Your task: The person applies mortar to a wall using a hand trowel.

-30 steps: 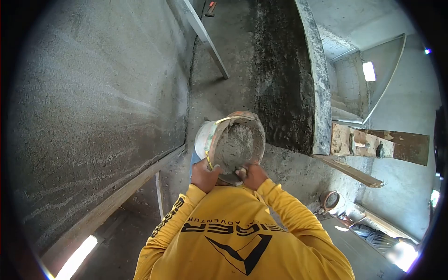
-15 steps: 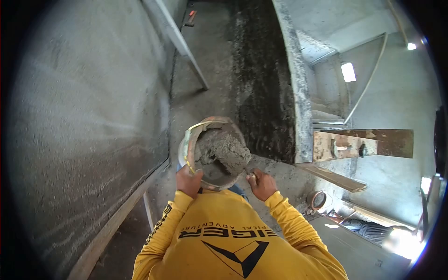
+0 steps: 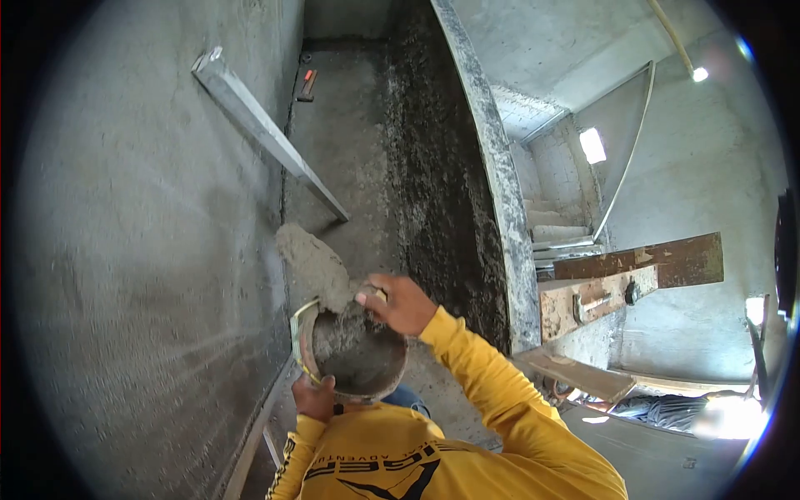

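My left hand (image 3: 315, 398) grips the near rim of a round mortar bucket (image 3: 382, 385) held in front of my chest. Grey wet mortar sits inside it. My right hand (image 3: 404, 304) is above the bucket's far rim, shut on the handle of a trowel. The trowel blade carries a heap of mortar (image 3: 310, 265) and is raised to the left, close to the rough plastered wall (image 3: 125, 250). Both sleeves are yellow.
A long metal straightedge (image 3: 267, 137) leans against the wall ahead. A dark wet mortar strip (image 3: 433, 183) runs along a concrete edge (image 3: 500, 208). A red-handled tool (image 3: 307, 83) lies far ahead. Wooden planks (image 3: 633, 279) jut out at right, with stairs beyond.
My right hand has lifted the loaded trowel out of the bucket and up-left toward the wall. The bucket has dropped lower and my view has swung left.
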The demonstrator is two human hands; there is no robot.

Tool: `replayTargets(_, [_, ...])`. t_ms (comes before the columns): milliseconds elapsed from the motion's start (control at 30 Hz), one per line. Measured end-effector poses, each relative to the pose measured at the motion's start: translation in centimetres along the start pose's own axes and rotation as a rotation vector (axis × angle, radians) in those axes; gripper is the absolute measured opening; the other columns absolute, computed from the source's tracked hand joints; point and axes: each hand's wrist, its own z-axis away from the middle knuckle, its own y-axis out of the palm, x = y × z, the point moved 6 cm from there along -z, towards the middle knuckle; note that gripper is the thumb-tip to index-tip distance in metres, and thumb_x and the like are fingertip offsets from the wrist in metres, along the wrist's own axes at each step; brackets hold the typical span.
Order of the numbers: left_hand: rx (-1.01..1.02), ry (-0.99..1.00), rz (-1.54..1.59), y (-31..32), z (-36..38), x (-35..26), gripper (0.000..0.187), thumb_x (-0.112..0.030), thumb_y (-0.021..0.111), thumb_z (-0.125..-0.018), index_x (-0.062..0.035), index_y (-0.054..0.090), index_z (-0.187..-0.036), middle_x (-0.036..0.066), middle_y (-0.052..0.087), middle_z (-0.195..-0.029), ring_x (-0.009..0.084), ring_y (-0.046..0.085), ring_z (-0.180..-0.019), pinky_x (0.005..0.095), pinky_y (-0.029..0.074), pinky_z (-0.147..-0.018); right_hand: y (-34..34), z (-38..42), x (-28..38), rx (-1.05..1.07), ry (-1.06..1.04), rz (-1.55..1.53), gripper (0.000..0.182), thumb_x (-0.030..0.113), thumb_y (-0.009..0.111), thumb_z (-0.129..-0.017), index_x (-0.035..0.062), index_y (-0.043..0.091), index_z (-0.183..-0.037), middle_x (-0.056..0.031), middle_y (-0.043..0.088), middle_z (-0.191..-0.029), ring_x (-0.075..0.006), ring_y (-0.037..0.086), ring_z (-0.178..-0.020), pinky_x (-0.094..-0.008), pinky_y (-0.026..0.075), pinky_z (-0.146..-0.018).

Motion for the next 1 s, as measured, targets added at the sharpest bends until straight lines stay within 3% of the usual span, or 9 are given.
replayTargets(100, [-0.003,0.044,-0.030,-1.0,-0.7,0.7,0.028,-0.013,0.066,-0.080,0.0086,0.066,-0.099,0.014,0.068,-0.077,0.0222,0.065,-0.070,0.0388,0.052,-0.067,-3.9,-6.5,-4.3,0.146,0.432,-0.509,0.031,0.031,0.066,-0.098,0.0003,0.067,-0.102,-0.0053,0.061,-0.074,-0.0138,0.060,-0.064,-0.0329,0.050,-0.057])
replayTargets(267, [-0.069,0.003,0.094,-1.8,-1.4,-0.1,0.025,-0.012,0.066,-0.080,0.0088,0.065,-0.094,0.014,0.065,-0.072,0.0188,0.060,-0.066,0.0379,0.050,-0.064,-16.3,-7.0,-21.6,-0.799,0.583,-0.729,0.015,0.026,0.061,-0.098,0.0145,0.071,-0.100,0.0021,0.059,-0.070,-0.0153,0.054,-0.057,-0.0327,0.044,-0.054])
replayTargets(300, [-0.044,-0.085,-0.181,-2.6,-1.4,2.7,0.020,-0.010,0.066,-0.079,0.0089,0.063,-0.086,0.011,0.064,-0.068,0.0168,0.058,-0.064,0.0377,0.050,-0.061,-15.4,-0.4,-27.5,-0.786,0.127,0.167,0.026,0.024,0.056,-0.100,0.0132,0.062,-0.123,-0.0052,0.060,-0.081,-0.0223,0.056,-0.068,-0.0405,0.049,-0.065])
replayTargets(367, [-0.085,-0.098,-0.051,-2.5,-2.6,1.0,0.019,-0.010,0.066,-0.079,0.0082,0.061,-0.080,0.011,0.061,-0.063,0.0171,0.056,-0.060,0.0385,0.048,-0.058,-11.5,10.3,-19.7,-0.558,0.496,0.224,0.024,0.023,0.052,-0.103,0.0067,0.066,-0.113,-0.0220,0.063,-0.103,-0.0359,0.063,-0.089,-0.0455,0.049,-0.075])
replayTargets(567, [-0.096,-0.049,-0.046,-1.5,-2.2,-0.3,0.018,-0.010,0.070,-0.078,0.0060,0.061,-0.078,0.010,0.063,-0.067,0.0205,0.058,-0.061,0.0402,0.048,-0.059,-1.3,23.8,-15.3,-0.441,0.617,0.369,0.036,0.032,0.064,-0.096,-0.0032,0.062,-0.103,-0.0309,0.061,-0.087,-0.0526,0.061,-0.085,-0.0510,0.050,-0.074])
replayTargets(633, [-0.163,0.033,0.019,-0.8,-2.4,-0.2,0.020,-0.012,0.074,-0.078,0.0038,0.062,-0.078,0.011,0.064,-0.071,0.0215,0.058,-0.063,0.0409,0.048,-0.060,-2.1,21.7,-12.9,-0.441,0.256,0.411,0.036,0.033,0.067,-0.093,0.0024,0.059,-0.108,-0.0291,0.065,-0.089,-0.0521,0.063,-0.085,-0.0548,0.052,-0.072])
replayTargets(733, [-0.152,-0.030,0.111,0.4,-1.6,-0.3,0.026,-0.017,0.079,-0.078,0.0028,0.063,-0.081,0.007,0.061,-0.066,0.0210,0.058,-0.062,0.0412,0.048,-0.060,-3.6,16.3,-8.0,-0.044,0.359,0.534,0.029,0.027,0.068,-0.090,0.0036,0.057,-0.102,-0.0254,0.065,-0.092,-0.0437,0.066,-0.084,-0.0518,0.053,-0.069])
replayTargets(900, [-0.094,0.000,-0.043,1.8,0.9,-0.7,0.022,-0.015,0.072,-0.081,0.0056,0.063,-0.084,0.013,0.061,-0.064,0.0216,0.058,-0.060,0.0401,0.049,-0.061,-1.3,10.8,-6.8,0.130,-0.022,0.929,0.017,0.012,0.061,-0.088,0.0030,0.061,-0.102,-0.0187,0.069,-0.105,-0.0352,0.070,-0.097,-0.0461,0.058,-0.074])
replayTargets(1000, [-0.086,0.012,0.014,2.7,2.9,0.9,0.022,-0.015,0.072,-0.081,0.0054,0.064,-0.084,0.013,0.062,-0.065,0.0224,0.059,-0.060,0.0395,0.049,-0.061,4.5,10.9,-9.4,0.280,0.150,0.947,0.020,0.009,0.058,-0.088,0.0005,0.063,-0.105,-0.0177,0.068,-0.106,-0.0358,0.069,-0.103,-0.0444,0.060,-0.081])
